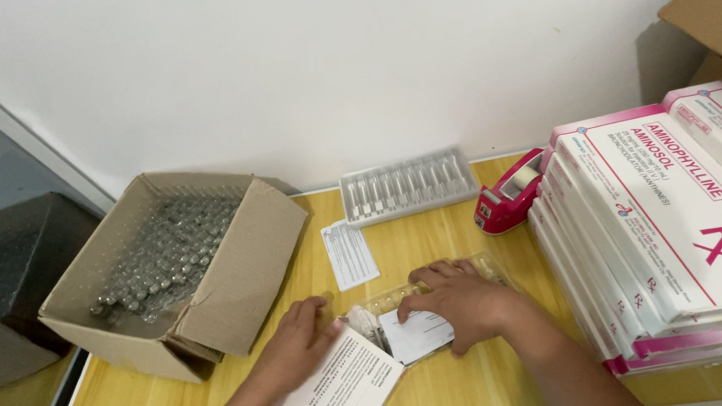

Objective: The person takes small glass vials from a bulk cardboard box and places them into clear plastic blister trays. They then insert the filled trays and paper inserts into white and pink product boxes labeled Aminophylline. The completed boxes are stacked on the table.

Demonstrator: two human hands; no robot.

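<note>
Two bare forearms, no sleeves, left hand (295, 347) and right hand (459, 301) without rings or gloves

hands (306, 342): 2 | clear trays (409, 187): 2 | cardboard boxes (182, 260): 2 | tape dispenser (508, 193): 1

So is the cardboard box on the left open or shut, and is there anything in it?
Open. The box's flaps are folded out, and rows of small clear vials show inside, covering its bottom.

Both forearms reach in from below, close together. The left hand (295, 344) lies palm down, fingers curled and pressing. The right hand (456, 302) spreads flat, fingers pointing left.
</note>
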